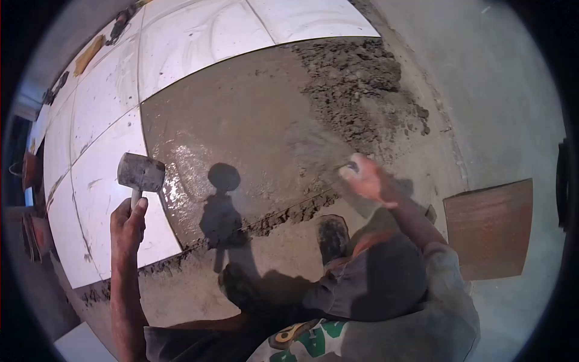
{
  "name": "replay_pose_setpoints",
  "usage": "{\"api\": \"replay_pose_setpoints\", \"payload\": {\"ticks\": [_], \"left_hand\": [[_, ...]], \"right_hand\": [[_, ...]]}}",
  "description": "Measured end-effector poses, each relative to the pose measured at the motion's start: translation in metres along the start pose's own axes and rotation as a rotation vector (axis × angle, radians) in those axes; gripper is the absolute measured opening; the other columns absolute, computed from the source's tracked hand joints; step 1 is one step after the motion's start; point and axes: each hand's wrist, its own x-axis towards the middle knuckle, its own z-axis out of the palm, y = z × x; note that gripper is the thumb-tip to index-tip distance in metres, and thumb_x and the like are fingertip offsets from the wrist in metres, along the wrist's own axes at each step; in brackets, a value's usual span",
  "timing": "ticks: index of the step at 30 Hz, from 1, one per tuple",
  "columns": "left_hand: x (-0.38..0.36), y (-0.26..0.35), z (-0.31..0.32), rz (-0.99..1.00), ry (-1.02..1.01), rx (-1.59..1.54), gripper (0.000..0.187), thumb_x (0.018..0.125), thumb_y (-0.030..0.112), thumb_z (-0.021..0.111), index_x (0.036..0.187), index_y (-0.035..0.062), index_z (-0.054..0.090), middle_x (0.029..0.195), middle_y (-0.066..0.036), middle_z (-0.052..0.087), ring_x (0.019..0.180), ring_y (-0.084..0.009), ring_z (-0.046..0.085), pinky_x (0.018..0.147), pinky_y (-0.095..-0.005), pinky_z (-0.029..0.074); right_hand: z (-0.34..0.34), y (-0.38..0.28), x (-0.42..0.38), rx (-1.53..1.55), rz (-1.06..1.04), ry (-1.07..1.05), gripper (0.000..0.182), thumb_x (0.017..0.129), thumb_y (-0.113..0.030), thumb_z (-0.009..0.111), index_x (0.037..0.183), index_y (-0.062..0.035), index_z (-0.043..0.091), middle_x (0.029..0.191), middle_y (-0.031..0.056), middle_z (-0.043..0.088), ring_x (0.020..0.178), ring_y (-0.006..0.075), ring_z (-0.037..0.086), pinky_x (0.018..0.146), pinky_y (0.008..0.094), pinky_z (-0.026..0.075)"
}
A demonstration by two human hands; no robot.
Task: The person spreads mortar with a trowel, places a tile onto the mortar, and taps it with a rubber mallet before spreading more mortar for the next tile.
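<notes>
Raised over the white tiles, my left hand point(128, 224) is closed round the handle of a rubber mallet point(141, 172), its dark, mortar-smeared head upward. My right hand point(369, 180) is closed on a trowel point(319, 146), whose blade is smeared by motion over the mortar bed point(241, 114). That bed is smooth and wet on the left, with a glossy patch near the tile edge. Rough, crumbly mortar point(356, 78) lies heaped along its right side, just beyond the trowel. My shadow falls across the near edge of the bed.
Large white tiles point(99, 142) border the bed at left and back. A brown tile point(490, 230) leans by the pale wall point(512, 114) at right. A thin string runs along the bed's near edge, by my shoe point(333, 236). Tools and a yellowish piece point(89, 55) lie far left.
</notes>
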Motion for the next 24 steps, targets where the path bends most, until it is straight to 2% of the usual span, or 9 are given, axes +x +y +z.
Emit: {"api": "replay_pose_setpoints", "payload": {"ticks": [4, 7, 9, 11, 16, 20, 22, 23, 24], "left_hand": [[0.016, 0.017, 0.027, 0.031, -0.061, 0.027, 0.038, 0.091, 0.039, 0.061, 0.073, 0.0070, 0.052, 0.056, 0.005, 0.042, 0.047, -0.0031, 0.035, 0.040, -0.0224, 0.027], [0.020, 0.041, 0.044, 0.036, -0.103, 0.073, 0.040, 0.090, 0.041, 0.061, 0.073, 0.0063, 0.052, 0.057, 0.004, 0.043, 0.048, -0.0037, 0.036, 0.041, -0.0232, 0.028], [0.017, 0.055, 0.051, 0.012, -0.121, 0.086, 0.042, 0.089, 0.043, 0.061, 0.074, 0.0050, 0.053, 0.057, 0.004, 0.044, 0.050, -0.0050, 0.038, 0.043, -0.0245, 0.030], [0.014, 0.061, 0.055, 0.046, -0.125, 0.138, 0.044, 0.088, 0.046, 0.061, 0.076, 0.0038, 0.055, 0.058, 0.003, 0.044, 0.051, -0.0059, 0.037, 0.045, -0.0254, 0.031], [0.013, 0.056, 0.055, 0.081, -0.079, 0.202, 0.040, 0.089, 0.046, 0.060, 0.078, 0.0077, 0.055, 0.056, 0.006, 0.041, 0.047, -0.0024, 0.034, 0.040, -0.0220, 0.026], [0.017, 0.061, 0.054, 0.041, -0.052, 0.169, 0.043, 0.089, 0.044, 0.061, 0.076, 0.0035, 0.056, 0.058, 0.004, 0.044, 0.051, -0.0053, 0.039, 0.044, -0.0247, 0.029], [0.014, 0.054, 0.040, -0.013, 0.007, 0.154, 0.042, 0.089, 0.042, 0.061, 0.076, 0.0032, 0.057, 0.058, 0.004, 0.044, 0.050, -0.0050, 0.038, 0.043, -0.0244, 0.029], [0.014, 0.052, 0.036, -0.052, 0.032, 0.140, 0.041, 0.089, 0.042, 0.062, 0.076, 0.0030, 0.057, 0.058, 0.004, 0.044, 0.050, -0.0049, 0.038, 0.043, -0.0244, 0.029], [0.008, 0.061, 0.037, -0.047, 0.058, 0.093, 0.040, 0.089, 0.041, 0.062, 0.076, 0.0028, 0.058, 0.058, 0.004, 0.044, 0.050, -0.0048, 0.039, 0.043, -0.0247, 0.029]], "right_hand": [[-0.049, 0.151, 0.002, -0.300, 0.038, 0.473, 0.039, 0.083, -0.038, 0.063, 0.090, -0.0003, 0.061, 0.084, 0.0232, 0.064, 0.082, 0.0403, 0.063, 0.072, 0.0448, 0.050], [-0.084, 0.195, 0.008, -0.286, 0.268, 0.515, 0.038, 0.081, -0.035, 0.062, 0.090, 0.0013, 0.062, 0.090, 0.0256, 0.065, 0.087, 0.0426, 0.062, 0.076, 0.0459, 0.049], [-0.086, 0.228, 0.031, -0.397, 0.111, 0.479, 0.040, 0.082, -0.037, 0.060, 0.091, 0.0023, 0.062, 0.091, 0.0266, 0.064, 0.088, 0.0430, 0.062, 0.077, 0.0458, 0.049], [-0.085, 0.232, 0.065, -0.504, -0.059, 0.435, 0.042, 0.083, -0.038, 0.058, 0.091, 0.0033, 0.062, 0.093, 0.0276, 0.064, 0.089, 0.0433, 0.062, 0.078, 0.0457, 0.049], [-0.077, 0.169, 0.115, -0.173, 0.148, 0.308, 0.046, 0.086, -0.040, 0.059, 0.094, 0.0049, 0.062, 0.084, 0.0206, 0.065, 0.070, 0.0296, 0.066, 0.060, 0.0411, 0.052], [-0.089, 0.191, 0.115, -0.012, 0.302, 0.201, 0.052, 0.085, -0.043, 0.061, 0.100, 0.0070, 0.061, 0.084, 0.0184, 0.065, 0.059, 0.0258, 0.061, 0.053, 0.0407, 0.048], [-0.095, 0.222, 0.110, 0.142, 0.216, 0.270, 0.045, 0.084, -0.039, 0.063, 0.100, 0.0037, 0.063, 0.078, 0.0147, 0.062, 0.057, 0.0218, 0.059, 0.053, 0.0373, 0.047], [-0.095, 0.228, 0.111, -0.017, 0.062, 0.376, 0.026, 0.087, -0.027, 0.060, 0.091, -0.0022, 0.065, 0.061, 0.0051, 0.055, 0.049, 0.0136, 0.051, 0.048, 0.0315, 0.041], [-0.089, 0.181, 0.087, 0.214, 0.138, 0.374, 0.028, 0.087, -0.029, 0.060, 0.094, -0.0020, 0.066, 0.062, 0.0045, 0.056, 0.052, 0.0137, 0.052, 0.051, 0.0314, 0.043]]}}
